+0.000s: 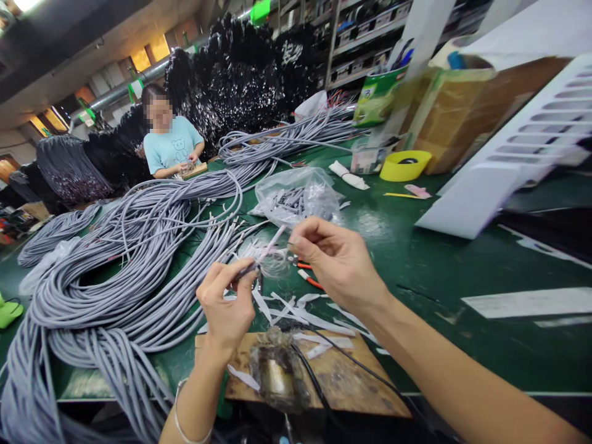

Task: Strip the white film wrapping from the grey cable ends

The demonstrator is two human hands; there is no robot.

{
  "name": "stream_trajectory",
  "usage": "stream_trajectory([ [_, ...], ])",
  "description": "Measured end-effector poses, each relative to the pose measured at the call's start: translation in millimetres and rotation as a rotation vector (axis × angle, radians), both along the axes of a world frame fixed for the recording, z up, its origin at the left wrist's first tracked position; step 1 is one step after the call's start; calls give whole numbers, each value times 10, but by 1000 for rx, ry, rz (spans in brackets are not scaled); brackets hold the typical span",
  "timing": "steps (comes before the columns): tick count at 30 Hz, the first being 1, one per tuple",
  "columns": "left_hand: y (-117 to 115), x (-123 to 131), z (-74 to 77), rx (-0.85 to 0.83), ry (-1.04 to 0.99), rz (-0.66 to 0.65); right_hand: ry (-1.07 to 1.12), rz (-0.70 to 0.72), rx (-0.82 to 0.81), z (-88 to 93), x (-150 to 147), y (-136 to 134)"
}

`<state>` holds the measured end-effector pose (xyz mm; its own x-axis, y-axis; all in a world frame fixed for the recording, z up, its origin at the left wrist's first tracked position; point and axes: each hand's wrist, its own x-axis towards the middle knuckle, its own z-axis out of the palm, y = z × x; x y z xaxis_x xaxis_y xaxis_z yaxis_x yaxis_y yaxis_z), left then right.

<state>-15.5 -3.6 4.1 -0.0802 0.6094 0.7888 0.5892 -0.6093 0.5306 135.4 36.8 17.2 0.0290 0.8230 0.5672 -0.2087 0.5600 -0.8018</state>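
Note:
My left hand (pixel 226 305) is closed, thumb and fingers pinching the end of a grey cable (pixel 247 270). A pale strip or wire end (pixel 272 242) sticks out beyond it, up and to the right. My right hand (pixel 340 262) is closed in a pinch just right of that end; whatever lies between its fingertips is too small to make out. Fine pale strands (pixel 276 264) lie between the hands. Orange-handled pliers (pixel 312 280) rest under my right hand. Below are loose white strips (pixel 300 316) and a wooden board (pixel 351 382) bearing a grimy metal block (pixel 280 373).
Bundles of grey cable (pixel 115 271) cover the left of the green table (pixel 402 277). A clear bag of small grey parts (pixel 300 197) lies ahead. Rightward are a yellow tape roll (pixel 406 166), cardboard box (pixel 456 117) and slotted white panel (pixel 504 154). Another person (pixel 173 145) sits opposite.

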Motion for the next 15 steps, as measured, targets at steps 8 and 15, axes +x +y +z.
stream_trajectory([
  [8,76,-24,-25,-513,-548,-275,243,-67,-262,24,31,90],
  [15,27,39,24,-601,-773,-459,105,313,-453,-134,-416,-106],
])
